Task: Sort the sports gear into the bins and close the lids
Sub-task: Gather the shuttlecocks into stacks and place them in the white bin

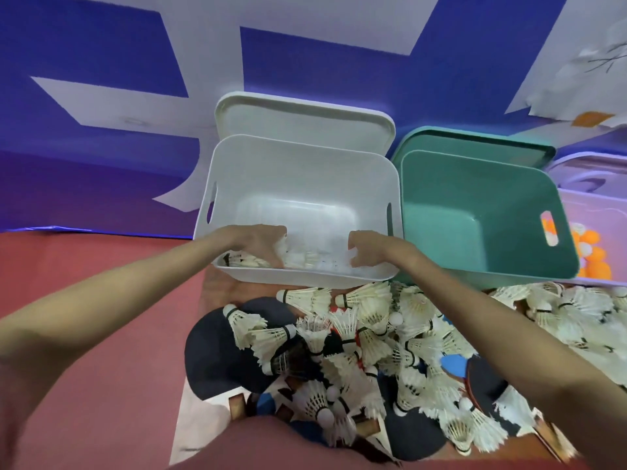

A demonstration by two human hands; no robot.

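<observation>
A white bin (339,184) stands open in the middle, with a few shuttlecocks (305,261) lying on its floor by the near wall. Both my hands reach down inside it. My left hand (261,244) has its fingers curled over a shuttlecock at the bin's front left. My right hand (369,249) curls round white feathers at the front right. To the right stands an empty green bin (475,212). A large pile of shuttlecocks (383,337), dark paddles (217,354) and white balls (395,319) lies on the floor just before the bins.
The white lid (305,120) leans behind its bin, and the green lid (481,144) behind the green one. At the far right a lilac bin (597,205) holds orange and white balls (592,242). Red floor lies at the left, and a blue wall stands behind.
</observation>
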